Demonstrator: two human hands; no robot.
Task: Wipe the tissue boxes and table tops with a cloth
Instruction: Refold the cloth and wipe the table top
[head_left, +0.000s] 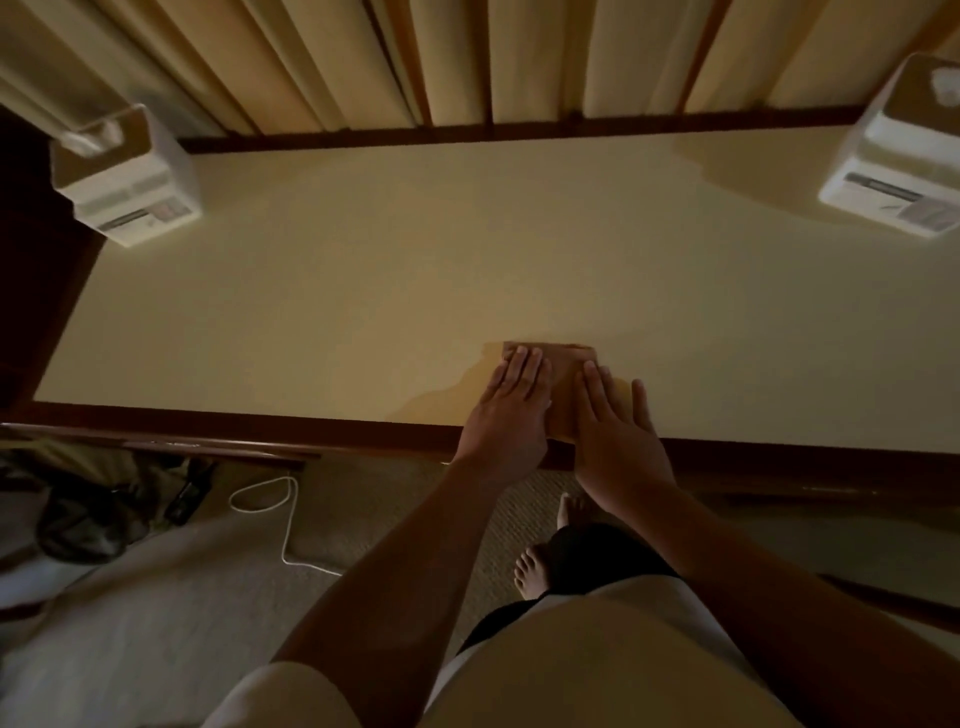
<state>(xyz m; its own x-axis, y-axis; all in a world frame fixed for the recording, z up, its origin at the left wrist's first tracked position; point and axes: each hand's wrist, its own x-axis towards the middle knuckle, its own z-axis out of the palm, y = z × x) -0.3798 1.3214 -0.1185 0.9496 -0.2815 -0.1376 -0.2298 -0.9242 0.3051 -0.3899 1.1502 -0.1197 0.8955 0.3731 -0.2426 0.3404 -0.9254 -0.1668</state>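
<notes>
The cloth lies folded flat near the front edge of the counter, pinned under the straight, spread fingers of both hands, which grip nothing. The left hand and right hand press palm-down side by side. One tissue box stands at the far left corner, another tissue box at the far right, both well apart from the cloth.

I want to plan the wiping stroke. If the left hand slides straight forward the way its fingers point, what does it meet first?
The left hand lies flat on the folded brown cloth, fingers pointing away over the cream table top. The way looks free up to the dark wooden far edge; both white tissue boxes stand off to the sides.
</notes>
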